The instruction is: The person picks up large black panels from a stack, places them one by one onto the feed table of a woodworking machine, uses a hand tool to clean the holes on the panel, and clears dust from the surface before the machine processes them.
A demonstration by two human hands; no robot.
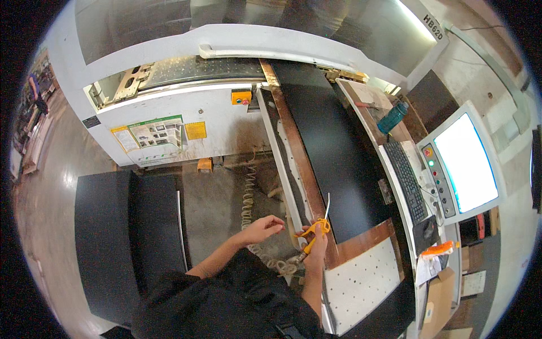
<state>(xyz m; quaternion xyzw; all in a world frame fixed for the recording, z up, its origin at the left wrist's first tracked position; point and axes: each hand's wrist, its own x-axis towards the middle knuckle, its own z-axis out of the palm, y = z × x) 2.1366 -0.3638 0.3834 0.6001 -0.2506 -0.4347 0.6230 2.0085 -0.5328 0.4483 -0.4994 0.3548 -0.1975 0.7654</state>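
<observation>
My right hand (318, 246) grips a yellow air blow gun (309, 244) with a thin metal nozzle pointing up and away. A coiled hose (279, 265) hangs at its lower end. The nozzle tip is over the near left part of a long black panel (333, 135), which lies on the machine's table and runs back under its hood. To the left, my left hand (264, 230) is in the air beside the table's edge, its fingers loosely extended and nothing visible in them.
A white machine (214, 133) spans the back. On the right are a keyboard (405, 179), a lit screen (466, 164), a teal bottle (393, 117) and a cardboard box (439, 299). Dark panels (107, 243) stand at my left. Another coiled hose (248, 198) hangs ahead.
</observation>
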